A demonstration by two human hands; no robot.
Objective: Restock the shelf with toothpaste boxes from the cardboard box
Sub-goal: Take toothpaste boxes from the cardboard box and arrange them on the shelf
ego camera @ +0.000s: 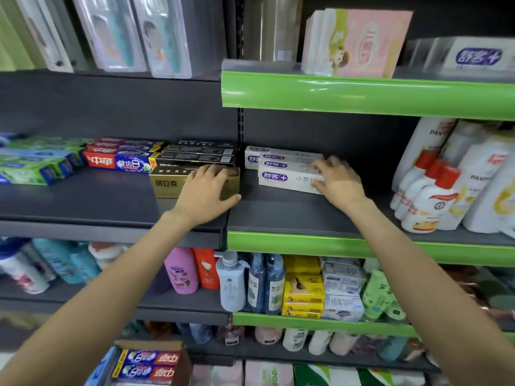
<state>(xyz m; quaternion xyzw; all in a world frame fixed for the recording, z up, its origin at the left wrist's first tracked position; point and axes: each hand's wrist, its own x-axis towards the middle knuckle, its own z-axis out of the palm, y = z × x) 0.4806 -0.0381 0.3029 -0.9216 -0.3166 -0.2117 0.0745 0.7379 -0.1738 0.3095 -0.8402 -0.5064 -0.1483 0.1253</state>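
A: Where do the hands sit on the shelf (278, 215)?
B: The left hand (207, 192) lies on the front toothpaste box (170, 182), with more boxes stacked behind it and rows (83, 157) farther to its left. The right hand (338, 181) rests on the end of a stack of boxes (284, 168) just left of it.
A: And beyond?
B: Bottles (434, 190) stand well to the right of the right hand. The cardboard box (147, 363) sits far below the left hand, with toothpaste boxes in it
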